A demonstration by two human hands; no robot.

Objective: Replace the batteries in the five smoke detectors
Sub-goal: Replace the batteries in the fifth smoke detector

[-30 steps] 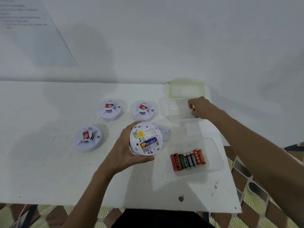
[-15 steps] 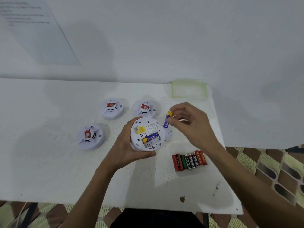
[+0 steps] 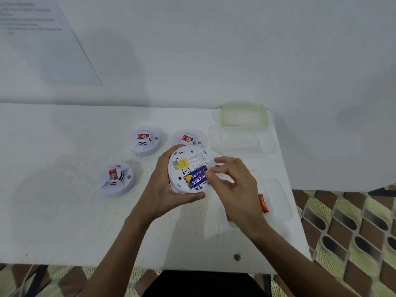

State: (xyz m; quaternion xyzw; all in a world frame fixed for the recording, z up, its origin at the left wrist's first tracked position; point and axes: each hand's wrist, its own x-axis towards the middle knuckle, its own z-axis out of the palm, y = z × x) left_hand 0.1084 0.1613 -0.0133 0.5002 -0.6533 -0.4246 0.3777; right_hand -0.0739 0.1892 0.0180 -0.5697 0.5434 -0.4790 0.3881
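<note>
Detector [image 3: 189,158] gripped in left hand [image 3: 165,189]; right hand [image 3: 235,189] pinches blue battery [image 3: 197,176].

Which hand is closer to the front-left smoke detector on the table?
Left. The left hand holds the opened detector just right of the front-left detector; the right hand is farther right, pinching the blue battery.

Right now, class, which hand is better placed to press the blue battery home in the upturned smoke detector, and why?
Right. The right hand pinches the blue battery at the compartment; the left hand grips the smoke detector.
</note>
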